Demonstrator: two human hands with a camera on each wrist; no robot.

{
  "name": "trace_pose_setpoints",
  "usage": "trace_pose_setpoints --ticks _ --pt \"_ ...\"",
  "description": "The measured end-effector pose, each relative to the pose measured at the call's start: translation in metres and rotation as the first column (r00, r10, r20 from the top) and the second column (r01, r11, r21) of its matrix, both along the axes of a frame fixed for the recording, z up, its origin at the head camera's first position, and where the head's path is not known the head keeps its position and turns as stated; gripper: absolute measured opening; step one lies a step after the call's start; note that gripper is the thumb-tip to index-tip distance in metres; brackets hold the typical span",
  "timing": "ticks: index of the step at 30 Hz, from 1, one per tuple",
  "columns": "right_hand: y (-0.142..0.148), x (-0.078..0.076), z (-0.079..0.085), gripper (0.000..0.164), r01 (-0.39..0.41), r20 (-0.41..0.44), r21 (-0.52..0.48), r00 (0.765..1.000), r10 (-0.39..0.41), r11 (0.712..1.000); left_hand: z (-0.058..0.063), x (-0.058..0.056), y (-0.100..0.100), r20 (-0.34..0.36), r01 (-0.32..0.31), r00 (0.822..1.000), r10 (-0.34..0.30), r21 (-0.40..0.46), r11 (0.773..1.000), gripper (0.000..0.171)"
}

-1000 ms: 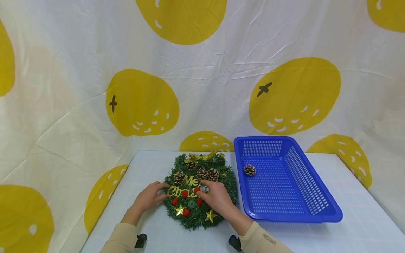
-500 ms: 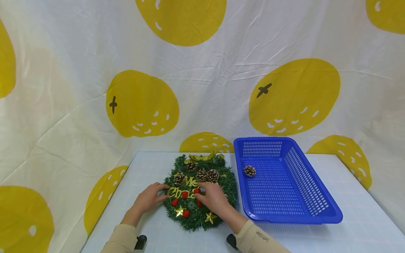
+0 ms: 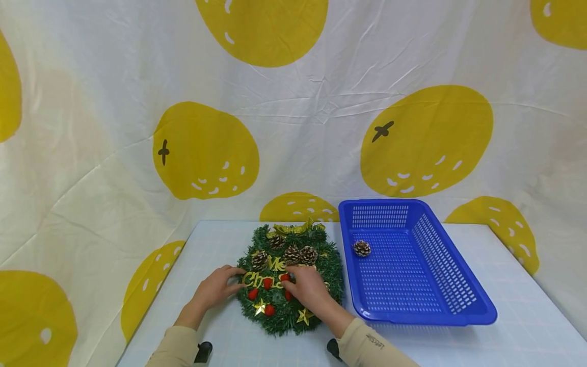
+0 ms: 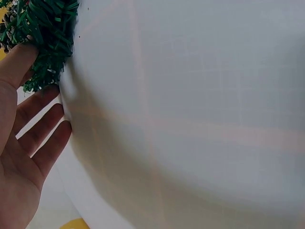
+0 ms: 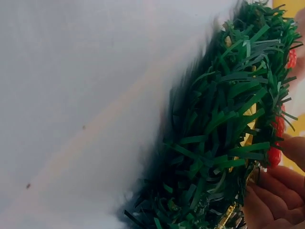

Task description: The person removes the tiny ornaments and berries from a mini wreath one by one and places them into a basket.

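Observation:
A green tinsel Christmas wreath (image 3: 293, 321) lies on the table, bearing gold "Merry Christmas" lettering (image 3: 257, 279), several pine cones (image 3: 308, 255), red berries (image 3: 269, 310), gold stars (image 3: 304, 316) and a gold bow (image 3: 295, 228). My left hand (image 3: 215, 290) holds its left edge between thumb and index finger; in the left wrist view the other fingers extend beside the tinsel (image 4: 57, 28). Over the right part of the lettering, my right hand (image 3: 309, 290) pinches a red berry (image 3: 285, 278). Its fingers (image 5: 281, 191) close in around red and gold decorations in the right wrist view.
Right of the wreath stands a blue perforated plastic basket (image 3: 458, 316) with one pine cone (image 3: 362, 248) inside, near its left wall. The table (image 3: 247, 349) has a pale checked cover. Behind it hangs a white cloth (image 3: 312, 142) printed with yellow fruit.
My right hand has shifted slightly left over the lettering, and a pale, shiny bit beside its fingers is now covered. The left hand, wreath and basket stay in place.

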State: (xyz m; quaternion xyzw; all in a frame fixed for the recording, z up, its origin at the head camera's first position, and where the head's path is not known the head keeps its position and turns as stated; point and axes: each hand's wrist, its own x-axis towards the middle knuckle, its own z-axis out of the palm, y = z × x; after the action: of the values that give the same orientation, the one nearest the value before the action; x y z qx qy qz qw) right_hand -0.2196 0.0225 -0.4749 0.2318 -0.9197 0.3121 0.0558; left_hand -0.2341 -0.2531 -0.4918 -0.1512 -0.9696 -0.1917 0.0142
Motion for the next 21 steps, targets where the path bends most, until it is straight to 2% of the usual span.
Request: trace_pose_setpoints --ticks 13,21 --pt "-0.0020 0.0003 -0.0033 0.029 0.011 -0.050 0.032 0.999 -0.009 0.999 -0.0033 -0.0020 -0.0017 -0.002 0.010 1.000 -0.010 0.004 1.000 0.033" --pt "-0.0022 0.0001 -0.0057 0.024 -0.001 -0.112 0.037 0.994 0.005 0.999 -0.0040 -0.0024 -0.0027 -0.005 0.008 1.000 -0.008 -0.004 1.000 0.033"
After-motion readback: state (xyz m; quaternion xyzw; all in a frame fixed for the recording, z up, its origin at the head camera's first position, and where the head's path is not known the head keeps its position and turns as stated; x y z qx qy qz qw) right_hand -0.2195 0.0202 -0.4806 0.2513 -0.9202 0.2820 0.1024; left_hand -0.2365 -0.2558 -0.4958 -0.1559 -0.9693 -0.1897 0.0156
